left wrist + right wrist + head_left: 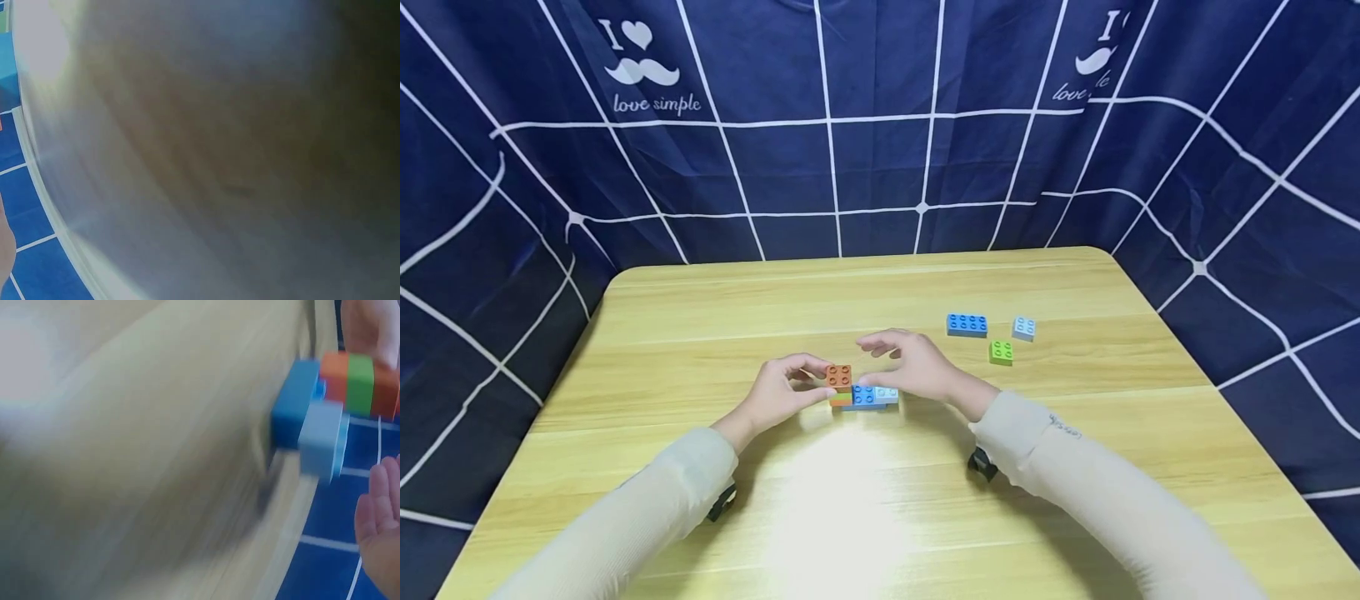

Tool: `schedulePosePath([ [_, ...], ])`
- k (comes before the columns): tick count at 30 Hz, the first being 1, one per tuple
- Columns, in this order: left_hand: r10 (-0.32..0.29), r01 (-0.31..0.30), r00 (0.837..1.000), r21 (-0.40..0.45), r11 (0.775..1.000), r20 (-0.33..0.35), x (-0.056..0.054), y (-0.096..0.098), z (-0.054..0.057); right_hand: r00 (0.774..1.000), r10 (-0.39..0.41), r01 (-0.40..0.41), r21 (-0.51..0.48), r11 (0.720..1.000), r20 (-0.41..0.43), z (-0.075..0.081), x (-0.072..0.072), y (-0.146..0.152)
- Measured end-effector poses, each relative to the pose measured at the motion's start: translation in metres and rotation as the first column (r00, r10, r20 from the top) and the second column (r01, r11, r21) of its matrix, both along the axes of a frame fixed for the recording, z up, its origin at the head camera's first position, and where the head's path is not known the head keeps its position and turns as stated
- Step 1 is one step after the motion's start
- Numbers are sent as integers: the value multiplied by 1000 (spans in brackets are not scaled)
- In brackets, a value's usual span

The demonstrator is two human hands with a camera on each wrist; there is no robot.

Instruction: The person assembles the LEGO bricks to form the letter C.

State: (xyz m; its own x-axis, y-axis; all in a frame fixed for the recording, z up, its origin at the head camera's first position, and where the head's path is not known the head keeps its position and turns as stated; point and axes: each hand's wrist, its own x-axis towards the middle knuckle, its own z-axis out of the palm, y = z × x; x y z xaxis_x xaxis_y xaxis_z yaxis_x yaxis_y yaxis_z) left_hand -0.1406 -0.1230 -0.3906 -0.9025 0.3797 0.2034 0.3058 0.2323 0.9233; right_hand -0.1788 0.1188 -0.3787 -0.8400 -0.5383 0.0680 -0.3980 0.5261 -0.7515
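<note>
In the head view, a small stack of toy building bricks stands mid-table: a blue base brick point(294, 403) carries a light blue brick point(887, 394) at its right end and an orange brick point(334, 374) at its left. Above the orange one come a green brick point(360, 384) and a brownish-orange brick point(838, 377) on top. My left hand point(773, 393) pinches the left column between thumb and fingers. Over the right end of the stack, my right hand point(917, 367) hovers with fingers extended and nothing in them.
To the right on the wooden table point(700, 317) lie a loose blue brick point(967, 325), a pale blue brick point(1024, 328) and a lime green brick point(1001, 352). A dark blue gridded cloth point(880, 167) surrounds the table's back and sides. The left wrist view is mostly blurred.
</note>
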Motion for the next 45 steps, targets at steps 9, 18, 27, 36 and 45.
schedulePosePath([
  [9, 19, -19, 1000, -10, 1000, 24, 1, 1, 1, 995, -101, 101, -43, 994, -10, -8, -11, 55],
  [18, 18, -17, 1000, -9, 1000, 16, 1, 2, 0, 966, -252, 251, -33, 967, -58, -11, -15, 116],
  [27, 16, -16, 1000, -8, 1000, 22, 2, 2, 1, 936, -340, 345, 39, 938, -91, -20, -16, 164],
  [36, 15, -15, 1000, -11, 1000, 15, 1, 0, 2, 932, -358, 362, 89, 928, -56, -29, -11, 177],
  [45, 19, -19, 999, -4, 1000, 37, 2, 0, 5, 925, -379, 378, 169, 910, -29, -37, -9, 180],
])
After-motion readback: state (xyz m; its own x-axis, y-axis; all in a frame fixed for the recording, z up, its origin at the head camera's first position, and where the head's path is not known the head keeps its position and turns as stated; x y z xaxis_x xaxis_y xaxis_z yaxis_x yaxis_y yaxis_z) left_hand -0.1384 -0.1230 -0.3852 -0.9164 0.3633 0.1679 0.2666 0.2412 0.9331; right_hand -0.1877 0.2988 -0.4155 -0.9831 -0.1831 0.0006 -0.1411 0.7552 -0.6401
